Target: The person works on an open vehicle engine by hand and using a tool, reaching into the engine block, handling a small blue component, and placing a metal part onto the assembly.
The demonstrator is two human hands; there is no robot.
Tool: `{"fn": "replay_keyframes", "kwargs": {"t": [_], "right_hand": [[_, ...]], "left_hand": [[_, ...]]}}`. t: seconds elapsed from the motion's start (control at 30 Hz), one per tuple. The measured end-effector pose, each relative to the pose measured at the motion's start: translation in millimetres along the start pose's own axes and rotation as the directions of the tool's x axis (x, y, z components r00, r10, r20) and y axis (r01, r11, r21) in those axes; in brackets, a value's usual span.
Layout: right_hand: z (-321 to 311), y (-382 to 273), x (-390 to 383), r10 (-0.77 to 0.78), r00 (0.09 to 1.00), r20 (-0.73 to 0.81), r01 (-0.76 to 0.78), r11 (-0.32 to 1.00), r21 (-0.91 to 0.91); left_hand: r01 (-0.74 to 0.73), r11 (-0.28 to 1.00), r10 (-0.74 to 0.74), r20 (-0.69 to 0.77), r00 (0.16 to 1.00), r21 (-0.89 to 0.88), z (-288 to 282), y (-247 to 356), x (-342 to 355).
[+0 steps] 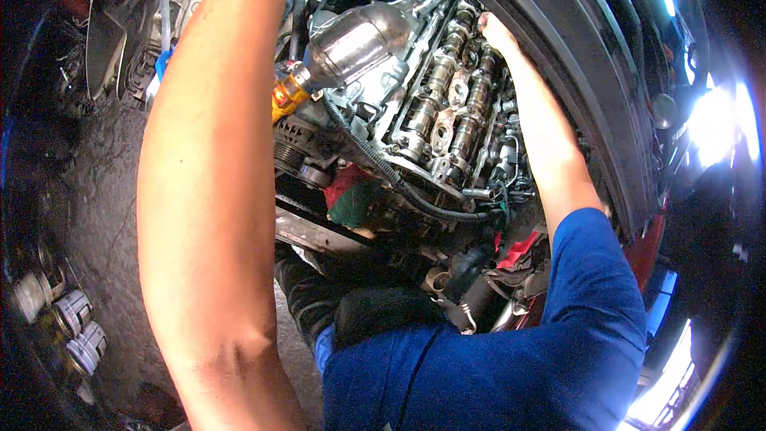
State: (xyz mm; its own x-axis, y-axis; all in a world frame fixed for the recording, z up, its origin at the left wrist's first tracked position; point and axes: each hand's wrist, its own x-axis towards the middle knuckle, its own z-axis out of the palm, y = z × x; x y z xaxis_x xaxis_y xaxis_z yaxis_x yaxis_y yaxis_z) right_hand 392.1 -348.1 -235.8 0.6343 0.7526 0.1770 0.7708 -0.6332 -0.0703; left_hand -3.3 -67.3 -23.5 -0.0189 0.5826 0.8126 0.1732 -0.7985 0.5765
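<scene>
My left arm (207, 168) rises large and close on the left; its hand lies beyond the upper edge. My right arm, in a blue short sleeve (594, 263), reaches forward over an open engine. At the far end of the cylinder head, my right hand (495, 30) has its fingers curled in beside the camshafts; anything in them is hidden. Two shiny camshafts (437, 84) lie side by side in the exposed cylinder head (403, 132). Left of them is a silver canister-shaped metal part (359, 44) with a yellow piece (286, 100) at its lower end.
A black corrugated hose (383, 172) curves around the engine's near end. Below it sit a ribbed pulley (291, 156) and red and green cloth (351, 195). A dark curved body panel (550, 40) borders the right side. Several pistons (73, 311) lie on the floor at left.
</scene>
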Motion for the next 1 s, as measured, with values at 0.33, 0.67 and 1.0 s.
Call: {"fn": "replay_keyframes", "kwargs": {"t": [0.33, 0.67, 1.0], "right_hand": [[-9.9, 0.4, 2.9, 0.003, 1.0, -0.025, -0.003, 1.0, -0.003], [-55.9, -12.9, -45.1, 0.01, 0.986, -0.165, -0.007, 1.0, 0.017], [-200.7, -152.0, -266.8, 0.061, 0.992, 0.113, -0.085, 0.973, 0.216]], "left_hand": [[-0.002, 0.999, 0.003, 0.035, 0.999, -0.04, -4.8, 2.9, -0.1], [0.021, 0.998, -0.017, 0.054, 0.998, -0.066, -4.3, 9.5, 3.1], [0.044, 0.996, -0.035, 0.105, 0.994, -0.077, -17.0, 16.8, 25.6]]}}
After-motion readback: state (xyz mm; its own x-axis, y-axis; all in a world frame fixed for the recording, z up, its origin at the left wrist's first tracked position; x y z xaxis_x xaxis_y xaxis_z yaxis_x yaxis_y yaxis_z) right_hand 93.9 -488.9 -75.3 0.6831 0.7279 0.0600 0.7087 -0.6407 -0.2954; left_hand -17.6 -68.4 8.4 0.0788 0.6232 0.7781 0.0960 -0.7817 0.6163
